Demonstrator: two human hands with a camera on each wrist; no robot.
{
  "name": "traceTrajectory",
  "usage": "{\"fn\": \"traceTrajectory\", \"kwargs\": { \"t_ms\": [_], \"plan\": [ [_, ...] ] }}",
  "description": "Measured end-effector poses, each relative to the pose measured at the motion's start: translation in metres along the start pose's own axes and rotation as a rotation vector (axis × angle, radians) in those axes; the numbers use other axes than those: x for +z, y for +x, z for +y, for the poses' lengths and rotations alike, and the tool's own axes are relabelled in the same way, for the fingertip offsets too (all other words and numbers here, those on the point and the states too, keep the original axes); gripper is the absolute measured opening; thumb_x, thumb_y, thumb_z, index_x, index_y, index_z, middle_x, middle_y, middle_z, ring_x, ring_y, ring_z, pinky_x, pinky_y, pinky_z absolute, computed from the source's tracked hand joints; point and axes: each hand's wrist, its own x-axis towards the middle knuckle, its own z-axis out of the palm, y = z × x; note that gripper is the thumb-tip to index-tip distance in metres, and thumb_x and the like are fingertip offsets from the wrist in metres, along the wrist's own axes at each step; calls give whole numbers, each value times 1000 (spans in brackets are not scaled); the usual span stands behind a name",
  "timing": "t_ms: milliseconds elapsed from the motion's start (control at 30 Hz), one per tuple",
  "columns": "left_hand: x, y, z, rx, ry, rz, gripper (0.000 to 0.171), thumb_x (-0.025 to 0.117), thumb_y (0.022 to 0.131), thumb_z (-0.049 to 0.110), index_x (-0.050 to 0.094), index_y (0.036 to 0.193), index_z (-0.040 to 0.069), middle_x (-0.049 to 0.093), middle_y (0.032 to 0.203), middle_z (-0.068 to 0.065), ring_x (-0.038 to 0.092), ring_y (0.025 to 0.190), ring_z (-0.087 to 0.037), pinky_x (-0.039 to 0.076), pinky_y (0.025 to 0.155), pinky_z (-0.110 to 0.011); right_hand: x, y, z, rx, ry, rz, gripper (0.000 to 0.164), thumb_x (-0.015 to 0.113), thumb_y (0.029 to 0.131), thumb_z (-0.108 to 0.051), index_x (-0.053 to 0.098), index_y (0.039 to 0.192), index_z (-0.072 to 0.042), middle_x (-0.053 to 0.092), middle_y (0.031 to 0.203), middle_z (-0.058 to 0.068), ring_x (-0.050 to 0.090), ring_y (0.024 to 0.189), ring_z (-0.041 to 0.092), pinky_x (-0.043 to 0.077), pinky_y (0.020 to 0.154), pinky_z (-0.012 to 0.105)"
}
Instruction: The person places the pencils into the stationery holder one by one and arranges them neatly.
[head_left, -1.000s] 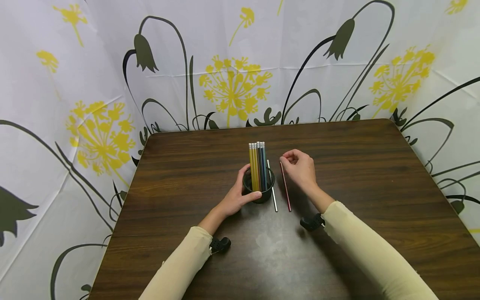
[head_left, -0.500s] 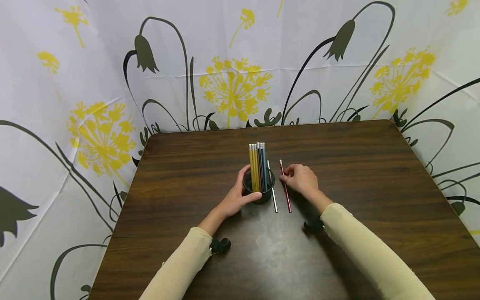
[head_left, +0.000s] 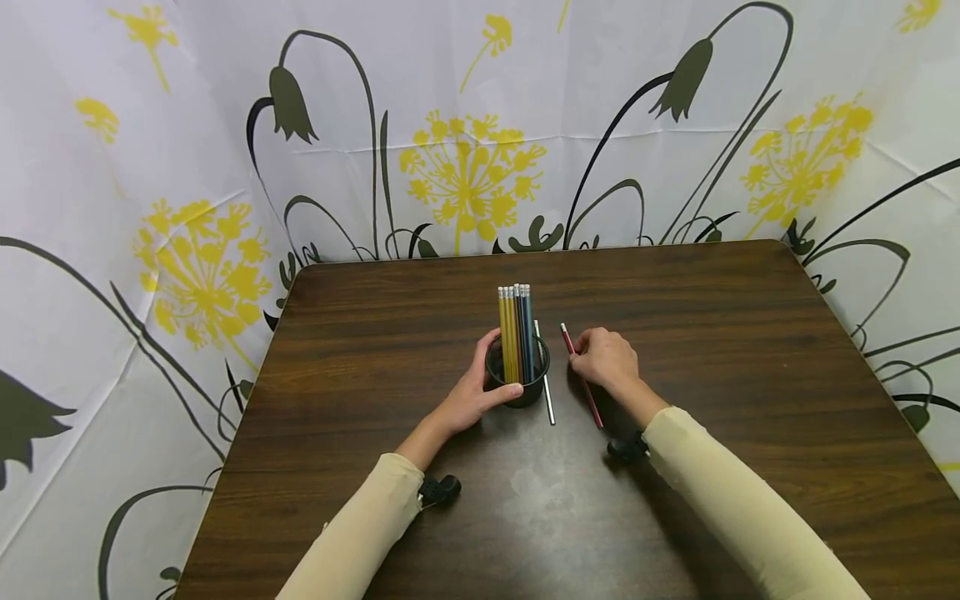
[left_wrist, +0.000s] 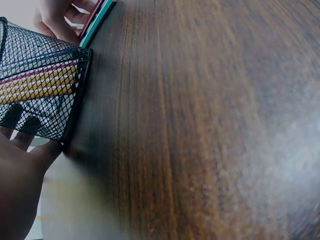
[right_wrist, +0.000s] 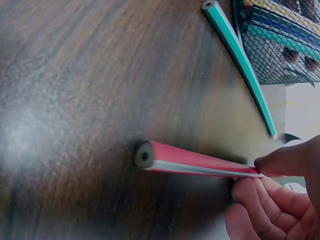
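My left hand (head_left: 467, 402) grips a black mesh pencil cup (head_left: 531, 397), thumb across its near side. Several pencils (head_left: 512, 333), yellow and dark or blue, stand in it with their eraser ends up. To the cup's right, my right hand (head_left: 606, 358) pinches a red pencil (head_left: 591, 403) between thumb and fingers near its middle. In the right wrist view the pencil's unsharpened end (right_wrist: 145, 155) points toward the camera; whether it touches the table is unclear. A green pencil (right_wrist: 242, 65) lies between the cup and the red pencil, looking silvery in the head view.
All of this is on a dark wood-grain table (head_left: 375, 333). Behind it hangs a white curtain (head_left: 450, 75) printed with yellow and grey-green flowers. Black wrist cameras (head_left: 440, 491) are strapped at both sleeves.
My right hand slid down from the red pencil's eraser end toward its middle. The pencil's near end then swung right, away from the green pencil. My left hand and the cup stayed put.
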Motion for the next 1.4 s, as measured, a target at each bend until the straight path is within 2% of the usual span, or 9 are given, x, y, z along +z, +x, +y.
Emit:
{"fn": "traceTrajectory", "kwargs": {
  "t_ms": [200,400,567,733,900,1000,1100,1233,1400],
  "plan": [
    [0,0,0,-5,4,0,87,65,93,9,4,155,16,24,154,-23,34,135,-38,23,111,-58,-13,-2,1,15,83,13,14,67,84,-27,74,92,-17,69,82,-3,62,79,22,47,66,42],
    [-1,0,-1,-3,-6,-5,87,64,93,8,4,155,17,23,154,-22,34,135,-38,23,111,-58,-34,-6,-4,-27,202,108,15,68,86,-27,73,96,-17,71,83,-3,64,74,18,45,62,39],
    [-1,-1,-1,-11,1,-4,86,64,94,9,4,155,18,24,154,-22,34,135,-38,23,111,-57,-53,-9,-16,-100,388,230,16,68,87,-23,72,99,-13,72,82,0,68,64,12,46,63,33],
    [-1,0,0,5,-8,-7,86,63,94,7,4,155,15,24,153,-24,35,134,-39,23,110,-59,-69,-16,-33,-197,568,335,14,70,87,-20,70,98,-10,71,80,3,66,55,10,45,51,26],
    [-1,1,0,10,-11,0,85,62,93,4,5,155,13,23,154,-24,34,134,-39,22,111,-59,-78,-26,-52,-278,675,387,15,72,88,-18,70,99,-9,72,83,4,65,56,11,43,49,24],
    [0,1,-1,12,-19,2,85,62,93,2,5,155,13,24,153,-23,34,134,-39,22,111,-58,-86,-37,-67,-334,732,392,16,72,88,-12,69,100,-3,72,86,11,64,56,8,44,50,22],
    [0,2,-3,17,-25,0,85,63,93,4,5,155,14,26,152,-23,35,134,-39,23,110,-59,-82,-39,-73,-377,761,394,15,73,87,-8,69,100,-1,72,87,14,64,57,13,44,51,20],
    [0,8,-19,25,-29,0,87,63,94,6,3,155,17,25,153,-22,35,134,-39,22,111,-59,-65,-35,-71,-415,742,380,13,74,87,-11,69,98,-7,72,87,6,66,60,22,47,53,21],
    [1,11,-37,34,-24,19,87,64,94,8,4,155,26,26,154,-16,36,134,-35,23,111,-57,-48,-39,-74,-452,679,333,13,74,87,-14,67,98,-10,71,88,1,66,63,13,52,57,26]
  ]
}}
